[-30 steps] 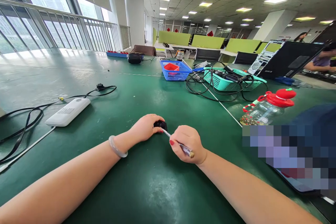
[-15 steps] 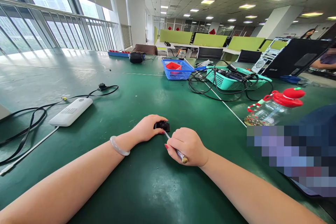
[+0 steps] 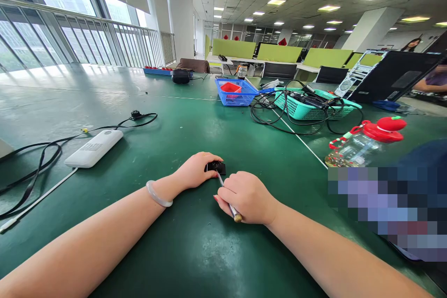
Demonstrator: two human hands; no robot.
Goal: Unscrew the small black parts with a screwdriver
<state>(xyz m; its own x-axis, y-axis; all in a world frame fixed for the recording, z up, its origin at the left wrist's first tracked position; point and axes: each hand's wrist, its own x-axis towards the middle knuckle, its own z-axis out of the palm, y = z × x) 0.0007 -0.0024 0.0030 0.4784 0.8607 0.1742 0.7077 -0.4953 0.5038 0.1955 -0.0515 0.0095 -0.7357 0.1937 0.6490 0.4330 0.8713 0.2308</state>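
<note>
My left hand (image 3: 196, 170), with a pale bangle (image 3: 159, 194) at the wrist, grips a small black block-like part (image 3: 218, 167) on the green table (image 3: 157, 251). Thumb and fingers close round its left side, hiding that end. My right hand (image 3: 246, 198) is closed round a thin metal tool that looks like a screwdriver (image 3: 234, 213). Its narrow shaft slants up and left to the near edge of the black part, by my left thumb. Whether the tip touches the part or sits in it, I cannot tell.
A white power bank-like box (image 3: 94, 149) with cables lies left. Ahead are a blue basket (image 3: 237, 98) and a teal basket (image 3: 300, 111) of black cables. A red-lidded bottle (image 3: 359, 146) stands right, beside a blurred patch. A person sits far right.
My right hand has shifted slightly left, and the tool's handle end has swung left and a little down, so the tool stands steeper. My left hand and the black part stay in place.
</note>
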